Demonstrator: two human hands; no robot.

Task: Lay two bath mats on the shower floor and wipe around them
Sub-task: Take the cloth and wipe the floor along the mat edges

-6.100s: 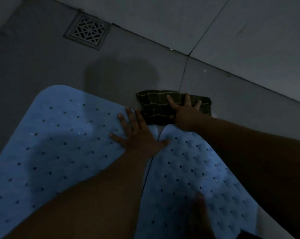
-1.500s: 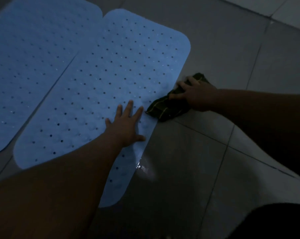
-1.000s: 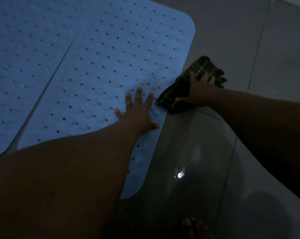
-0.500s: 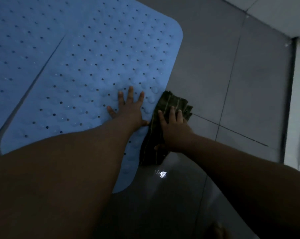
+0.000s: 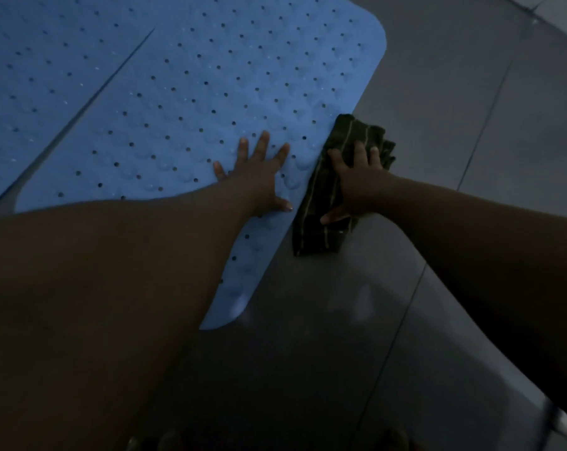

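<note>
mats two — cloth one

Two blue bath mats lying flat side by side on a grey tiled floor, with a dark cloth at one edge.

The nearer mat is light blue, rounded at the corners, bumpy and dotted with small holes. The second mat lies just beside it on the left, a narrow strip of floor between them. A dark green cloth with thin pale stripes, folded, touches the nearer mat's right edge on the shower floor.
</note>
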